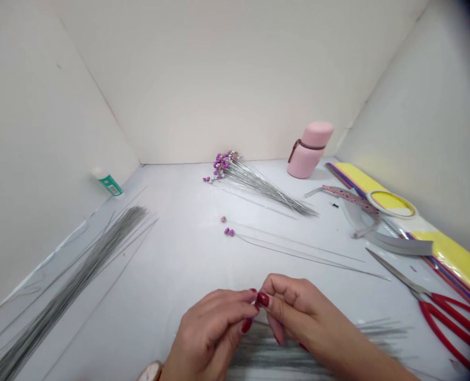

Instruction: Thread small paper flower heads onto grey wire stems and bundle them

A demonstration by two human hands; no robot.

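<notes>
My left hand [215,328] and my right hand [294,312] meet at the lower middle, fingertips pinched together. What they hold between them is too small and hidden to make out. Beneath them lies a blurred bundle of grey wires [274,354]. Farther up the table are a few thin wires with a purple bead pair [229,232] and a brownish bead [223,218] at their ends. Behind these rests a bunch of wire stems [259,182] topped with purple and silvery beads [223,163].
Long grey wires [88,264] lie at left, near a green-and-white tube [110,183]. A pink bottle [310,150] stands at the back. On the right are a tape roll [391,204], grey strips [401,245], yellow sheets [457,259] and red-handled scissors [421,291].
</notes>
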